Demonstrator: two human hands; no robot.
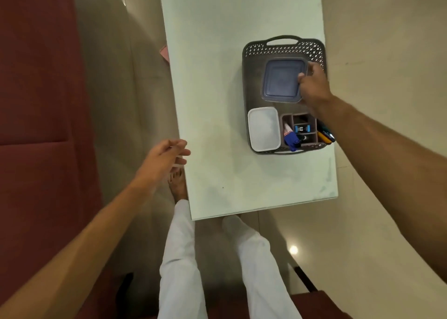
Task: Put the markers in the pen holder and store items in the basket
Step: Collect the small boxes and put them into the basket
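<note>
While right hand [312, 84] grips blue-lidded container [283, 80] in basket [249, 81] | left hand [164, 156] relaxed, holding nothing | pen holder [301, 129] stocked.

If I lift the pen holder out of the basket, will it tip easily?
Probably stiff: the pen holder looks like hard plastic. Its markers lean to one side, so it may tip that way. Likely light.

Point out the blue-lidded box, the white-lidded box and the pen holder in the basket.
blue-lidded box [281, 80]: head view, middle of its lid.
white-lidded box [263, 128]: head view, middle of its lid.
pen holder [300, 130]: head view, its middle compartments, beside the white-lidded box.
</note>
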